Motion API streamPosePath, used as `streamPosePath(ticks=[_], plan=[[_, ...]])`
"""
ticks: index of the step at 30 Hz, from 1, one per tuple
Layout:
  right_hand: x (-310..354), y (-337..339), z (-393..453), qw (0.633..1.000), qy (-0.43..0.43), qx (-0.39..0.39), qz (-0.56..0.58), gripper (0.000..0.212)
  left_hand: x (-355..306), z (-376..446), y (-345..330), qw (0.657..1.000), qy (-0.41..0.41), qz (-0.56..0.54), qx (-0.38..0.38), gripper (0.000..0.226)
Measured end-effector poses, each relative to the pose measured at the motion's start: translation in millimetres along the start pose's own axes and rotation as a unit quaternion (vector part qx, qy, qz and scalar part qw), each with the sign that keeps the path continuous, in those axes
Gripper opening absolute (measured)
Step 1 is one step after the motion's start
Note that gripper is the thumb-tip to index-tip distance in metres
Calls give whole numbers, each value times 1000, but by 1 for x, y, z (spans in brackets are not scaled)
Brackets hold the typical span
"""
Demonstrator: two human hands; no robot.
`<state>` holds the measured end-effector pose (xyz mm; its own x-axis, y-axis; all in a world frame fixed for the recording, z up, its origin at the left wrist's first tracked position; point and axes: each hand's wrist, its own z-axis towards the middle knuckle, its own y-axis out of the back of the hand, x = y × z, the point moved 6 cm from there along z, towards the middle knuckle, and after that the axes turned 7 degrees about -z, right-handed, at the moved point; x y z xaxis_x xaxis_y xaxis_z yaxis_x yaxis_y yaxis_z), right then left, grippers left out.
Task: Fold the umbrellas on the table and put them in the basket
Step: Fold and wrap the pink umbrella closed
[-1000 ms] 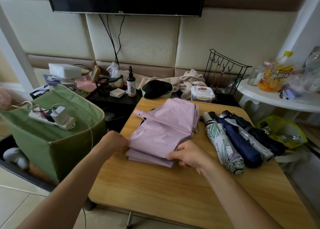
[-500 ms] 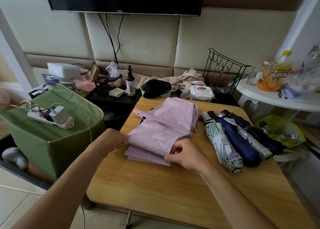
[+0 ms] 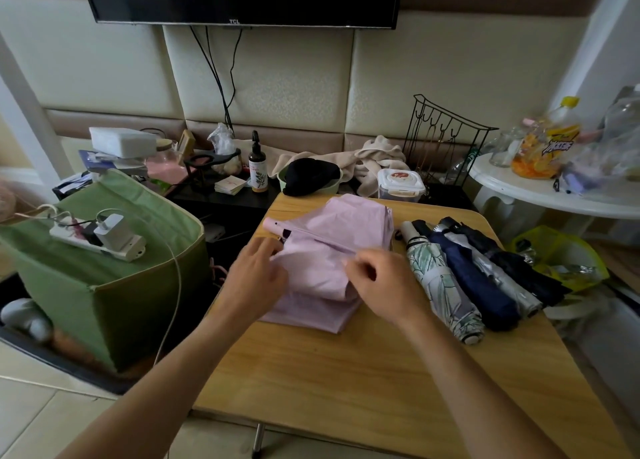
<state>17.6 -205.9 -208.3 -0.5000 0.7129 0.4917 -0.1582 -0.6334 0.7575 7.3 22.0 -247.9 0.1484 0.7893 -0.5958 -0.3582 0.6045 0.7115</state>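
Note:
A pink umbrella [image 3: 329,236] lies collapsed on the wooden table [image 3: 346,382], its loose canopy spread in flat folds and its handle pointing to the far left. My left hand [image 3: 256,278] pinches a fold of the pink fabric on the left side. On the right side my right hand [image 3: 384,285] pinches another fold near the shaft. Several folded umbrellas lie side by side to the right: a leaf-print umbrella [image 3: 440,285], a navy umbrella [image 3: 474,282], a silver one [image 3: 498,278] and a black one [image 3: 519,268]. The green fabric basket [image 3: 114,295] stands left of the table.
A power strip with chargers [image 3: 100,236] lies across the basket's top, its cable hanging down. Behind the table stand a spray bottle [image 3: 258,167], a bowl with a black cloth [image 3: 311,178], a lidded box [image 3: 400,184] and a wire rack [image 3: 446,139]. A white round table [image 3: 540,195] stands at the right.
Both hands left the near edge of the canopy and moved up toward the shaft. They now pinch folds higher on the pink fabric, closer together.

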Motion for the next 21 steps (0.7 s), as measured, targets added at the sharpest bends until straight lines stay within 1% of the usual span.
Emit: streamPosePath(ticks=[1, 2, 3, 4, 5, 6, 7, 8, 10, 11, 12, 14, 17, 19, 21], plan=[[4, 10, 0, 996, 10, -88, -11, 49, -11, -2, -6, 999, -49, -1, 16, 36], [6, 17, -1, 988, 14, -155, -22, 50, -18, -3, -12, 996, -85, 2, 31, 38], [9, 22, -1, 980, 22, -194, -28, 48, -22, -4, -18, 993, -112, 7, 39, 39], [11, 22, 0, 978, 35, -201, -32, 43, -23, -4, -22, 991, -130, 16, 41, 41], [10, 17, 3, 982, 50, -179, -36, 36, -23, -4, -25, 989, -139, 18, 42, 45], [9, 9, 5, 988, 58, -132, -48, 30, -22, -3, -27, 989, -142, 12, 41, 49], [7, -2, 5, 993, 59, -70, -68, 28, -21, -1, -29, 989, -141, 0, 45, 52], [6, -15, 3, 994, 60, 1, -89, 32, -21, 0, -31, 989, -139, -12, 53, 53], [4, -42, -6, 980, 57, 156, -107, 36, -23, 3, -36, 987, -141, -27, 74, 52], [3, -54, -12, 968, 56, 218, -109, 35, -24, 3, -39, 985, -144, -26, 88, 50], [5, -60, -17, 959, 62, 253, -114, 35, -24, 2, -43, 983, -150, -21, 108, 49], [9, -63, -23, 955, 71, 264, -112, 37, -25, -2, -54, 975, -160, 7, 153, 49], [15, -58, -25, 959, 52, 269, -76, 29, -21, -9, -70, 964, -143, 49, 220, 55], [16, -58, -25, 949, 61, 294, -100, 34, -14, -14, -77, 958, -135, 68, 243, 57], [15, -53, -24, 942, 65, 312, -108, 32, -9, -20, -83, 948, -145, 117, 257, 60]])
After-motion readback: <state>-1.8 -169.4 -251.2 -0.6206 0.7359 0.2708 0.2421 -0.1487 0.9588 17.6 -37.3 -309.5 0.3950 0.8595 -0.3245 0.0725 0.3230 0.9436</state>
